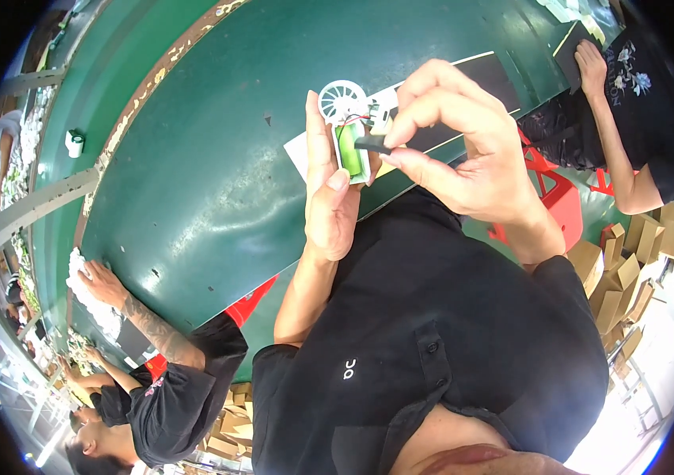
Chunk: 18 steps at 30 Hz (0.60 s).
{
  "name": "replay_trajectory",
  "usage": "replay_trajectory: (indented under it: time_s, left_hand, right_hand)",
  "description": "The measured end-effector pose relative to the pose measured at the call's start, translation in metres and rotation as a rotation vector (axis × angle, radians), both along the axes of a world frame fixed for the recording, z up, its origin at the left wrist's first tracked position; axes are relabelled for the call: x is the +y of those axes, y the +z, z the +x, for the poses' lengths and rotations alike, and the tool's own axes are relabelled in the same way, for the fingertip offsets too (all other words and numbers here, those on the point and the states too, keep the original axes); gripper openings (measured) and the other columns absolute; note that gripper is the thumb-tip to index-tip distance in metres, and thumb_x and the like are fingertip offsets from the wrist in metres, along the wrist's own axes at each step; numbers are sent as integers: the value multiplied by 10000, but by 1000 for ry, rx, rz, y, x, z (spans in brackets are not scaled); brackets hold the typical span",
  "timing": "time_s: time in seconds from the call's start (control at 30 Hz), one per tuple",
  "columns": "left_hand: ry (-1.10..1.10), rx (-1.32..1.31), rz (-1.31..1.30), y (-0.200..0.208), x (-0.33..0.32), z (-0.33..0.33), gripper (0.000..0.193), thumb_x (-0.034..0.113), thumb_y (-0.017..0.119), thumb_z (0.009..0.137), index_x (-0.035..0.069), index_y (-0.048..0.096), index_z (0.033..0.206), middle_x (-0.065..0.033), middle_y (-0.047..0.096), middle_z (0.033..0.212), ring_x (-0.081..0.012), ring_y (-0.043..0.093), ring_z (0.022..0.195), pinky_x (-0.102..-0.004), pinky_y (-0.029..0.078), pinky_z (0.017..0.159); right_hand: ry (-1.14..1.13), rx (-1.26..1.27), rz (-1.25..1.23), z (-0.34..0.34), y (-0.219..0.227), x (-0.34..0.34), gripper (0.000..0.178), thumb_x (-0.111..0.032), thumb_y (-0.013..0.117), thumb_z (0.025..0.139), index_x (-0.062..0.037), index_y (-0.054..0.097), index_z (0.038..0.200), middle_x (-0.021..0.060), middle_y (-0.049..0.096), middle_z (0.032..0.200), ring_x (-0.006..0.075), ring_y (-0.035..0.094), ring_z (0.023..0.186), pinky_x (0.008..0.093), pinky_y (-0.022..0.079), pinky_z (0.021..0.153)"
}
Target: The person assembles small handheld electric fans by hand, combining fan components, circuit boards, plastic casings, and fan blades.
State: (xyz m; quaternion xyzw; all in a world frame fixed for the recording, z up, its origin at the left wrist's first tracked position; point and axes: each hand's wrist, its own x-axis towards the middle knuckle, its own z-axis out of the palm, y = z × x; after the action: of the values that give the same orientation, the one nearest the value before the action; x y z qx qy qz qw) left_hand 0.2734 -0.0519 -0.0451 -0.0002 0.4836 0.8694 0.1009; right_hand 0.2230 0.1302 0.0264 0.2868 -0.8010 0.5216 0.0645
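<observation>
My left hand (pixel 330 218) is closed around the body of a small handheld fan (pixel 341 98), held above the green table. A round white spoked grille forms its far end. Set in the opened white casing is a green battery (pixel 350 152), with thin red and dark wires beside it. Between thumb and fingertips, my right hand (pixel 475 150) pinches a short black strip (pixel 372 144), its end over the battery's edge. A small white part (pixel 382 111) sits beside the grille, close to my right fingers; whether it is joined to the fan I cannot tell.
Dark sheets (pixel 493 79) lie on the green table (pixel 218 158) beyond my right hand. A white cup-like item (pixel 74 142) stands at far left. Co-workers are at both sides, one's hand (pixel 103 285) on white material. Red stools (pixel 554 206) and cardboard boxes (pixel 622 277) stand at right.
</observation>
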Motion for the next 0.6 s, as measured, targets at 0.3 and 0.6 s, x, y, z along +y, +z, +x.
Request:
replay_trajectory:
  time_s: [0.3, 0.6]
  left_hand:
    - [108, 134, -369, -8, -5, -2, 700, 69, 363, 1058, 22, 30, 1673, -83, 572, 1167, -101, 452, 802, -248, 407, 695]
    - [83, 76, -167, 6, -6, -1, 700, 74, 366, 1072, 25, 8, 1671, -76, 545, 1258, -95, 446, 819, -246, 414, 703]
  right_hand:
    - [-34, -349, -52, 0, 9, 2, 169, -50, 735, 869, -34, 670, 1024, -2, 626, 920, 103, 511, 786, 256, 412, 668]
    - [-19, 124, -6, -10, 6, -14, 668, -8, 825, 765, -76, 583, 1384, 48, 672, 1138, 161, 580, 969, 291, 445, 782]
